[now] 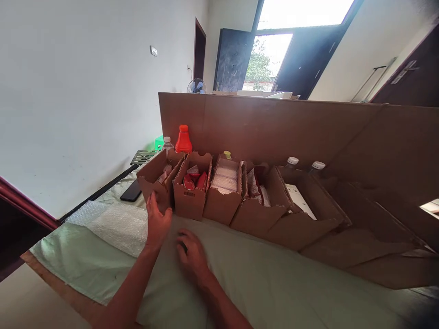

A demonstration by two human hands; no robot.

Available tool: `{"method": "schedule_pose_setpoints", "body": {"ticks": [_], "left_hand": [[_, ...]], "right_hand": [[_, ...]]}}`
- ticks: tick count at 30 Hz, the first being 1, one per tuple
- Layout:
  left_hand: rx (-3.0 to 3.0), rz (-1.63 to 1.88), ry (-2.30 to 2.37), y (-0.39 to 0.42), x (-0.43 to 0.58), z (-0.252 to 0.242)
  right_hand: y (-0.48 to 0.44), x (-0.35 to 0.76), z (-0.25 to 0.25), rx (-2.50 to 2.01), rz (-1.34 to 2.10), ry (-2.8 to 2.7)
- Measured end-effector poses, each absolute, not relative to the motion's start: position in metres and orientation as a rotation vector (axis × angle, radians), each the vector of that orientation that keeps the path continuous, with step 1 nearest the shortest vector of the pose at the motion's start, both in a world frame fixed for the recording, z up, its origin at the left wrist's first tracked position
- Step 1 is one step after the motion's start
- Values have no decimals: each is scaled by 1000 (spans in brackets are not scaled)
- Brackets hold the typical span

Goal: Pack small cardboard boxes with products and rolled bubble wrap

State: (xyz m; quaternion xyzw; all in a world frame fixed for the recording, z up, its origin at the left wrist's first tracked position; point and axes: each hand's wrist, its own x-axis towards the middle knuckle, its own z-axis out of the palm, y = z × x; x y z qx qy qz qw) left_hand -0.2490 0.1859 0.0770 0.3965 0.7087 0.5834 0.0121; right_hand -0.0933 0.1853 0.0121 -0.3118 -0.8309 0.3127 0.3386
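Observation:
My left hand (158,221) touches the front of the leftmost cardboard box (161,194), its thumb and fingers apart against the panel. Inside that box are small items I cannot make out clearly. To its right, over the green cloth (247,274), my right hand (192,253) is slightly blurred, with fingers loosely curled and a gap at the thumb; nothing shows in it. The neighbouring box (188,208) holds red packets (195,180). Bubble-wrapped items (224,178) fill another box (221,205). Further right, a larger box (302,228) contains a white flat piece (301,201).
Bubble wrap (115,226) lies on the cloth at the left, near a dark phone (131,191). Behind the boxes stand an orange bottle (184,140) and clear bottles with white caps (292,161). A tall cardboard panel (267,128) rises along the back.

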Motion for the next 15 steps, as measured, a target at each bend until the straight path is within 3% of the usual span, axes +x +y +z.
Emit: {"method": "schedule_pose_setpoints", "body": {"ticks": [6,15], "left_hand": [[1346,1587,2299,158,-228,54],[1578,902,2534,125,-262,51]], "right_hand": [[188,-94,14,-767,871,-2141],[193,-97,15,-756,935,-2112]]}}
